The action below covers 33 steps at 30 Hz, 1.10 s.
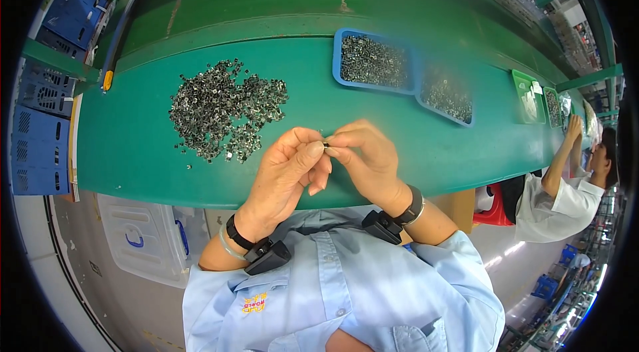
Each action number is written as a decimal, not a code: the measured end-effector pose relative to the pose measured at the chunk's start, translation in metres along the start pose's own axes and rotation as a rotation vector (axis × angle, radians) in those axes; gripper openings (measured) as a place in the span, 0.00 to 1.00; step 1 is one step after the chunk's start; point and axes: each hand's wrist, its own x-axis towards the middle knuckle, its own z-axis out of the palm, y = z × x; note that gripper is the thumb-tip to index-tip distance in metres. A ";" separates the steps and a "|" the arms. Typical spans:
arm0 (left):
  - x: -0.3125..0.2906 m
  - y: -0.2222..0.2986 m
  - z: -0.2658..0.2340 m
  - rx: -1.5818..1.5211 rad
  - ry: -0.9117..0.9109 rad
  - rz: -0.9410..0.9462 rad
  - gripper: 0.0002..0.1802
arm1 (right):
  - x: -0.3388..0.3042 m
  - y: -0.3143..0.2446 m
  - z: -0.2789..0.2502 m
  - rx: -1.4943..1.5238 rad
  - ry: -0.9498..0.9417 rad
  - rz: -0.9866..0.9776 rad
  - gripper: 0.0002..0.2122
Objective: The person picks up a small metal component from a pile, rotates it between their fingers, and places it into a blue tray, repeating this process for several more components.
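My left hand (287, 172) and my right hand (367, 159) meet above the near edge of the green table (373, 152). Together their fingertips pinch one tiny dark metal part (326, 146). A loose heap of small shiny metal clips (223, 109) lies on the table to the left of my hands. Both wrists wear black bands with small black devices.
A blue tray (371, 61) of metal parts and a second tray (447, 96) stand behind my hands. Green trays (529, 96) sit far right, where another person in a white shirt (566, 199) works. Blue crates (40, 126) stand at left, a clear plastic bin (143, 239) under the table.
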 end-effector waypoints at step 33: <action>0.000 0.001 -0.004 0.028 0.005 -0.025 0.08 | -0.001 0.000 0.002 -0.052 -0.025 -0.036 0.05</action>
